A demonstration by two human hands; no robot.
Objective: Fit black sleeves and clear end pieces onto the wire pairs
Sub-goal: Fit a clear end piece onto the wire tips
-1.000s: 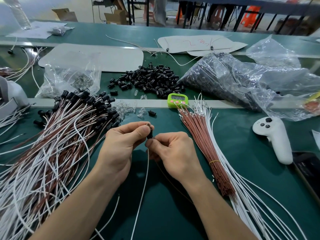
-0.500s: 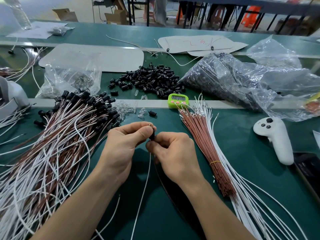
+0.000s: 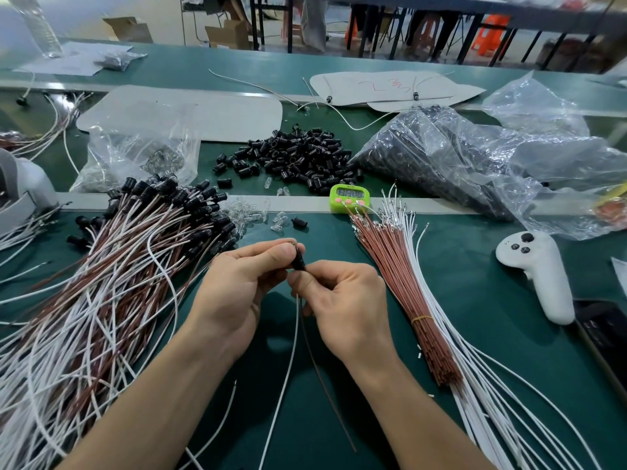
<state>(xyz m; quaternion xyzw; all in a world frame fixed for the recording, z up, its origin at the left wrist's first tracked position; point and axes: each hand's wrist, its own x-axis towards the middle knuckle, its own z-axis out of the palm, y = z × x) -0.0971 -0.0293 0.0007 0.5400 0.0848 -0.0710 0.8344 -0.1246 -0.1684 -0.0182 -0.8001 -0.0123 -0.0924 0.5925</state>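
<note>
Sprawling over the far right of the green bench [image 3: 481, 334], the large clear bag [image 3: 509, 171] is packed with black sleeves [image 3: 403, 154]. The smaller clear bag [image 3: 112, 147] at far left holds clear end pieces [image 3: 163, 161], and you cannot tell the contents of the crumpled bag [image 3: 532, 106] behind the large one. A pale strip crosses the bench, and beyond it the room shows cardboard boxes [image 3: 227, 33] and furniture legs on a light floor. At your left lies the heap of fitted wire pairs [image 3: 101, 283], black-capped ends pointing away from you. At your right lies the banded bundle of bare wires [image 3: 407, 293], brown and white. Between the bags sits a loose pile of sleeves [image 3: 298, 157], with scattered clear pieces [image 3: 244, 212] near the strip. A white controller [image 3: 539, 276] lies at far right, and a green timer [image 3: 350, 197] stands at the bundle's far end. Your left hand [image 3: 237, 293] pinches the top of one black sleeve [image 3: 298, 262] between thumb and forefinger. Your right hand [image 3: 346, 300], fingers curled, pinches the wire pair [image 3: 293, 337] just beneath it.
</note>
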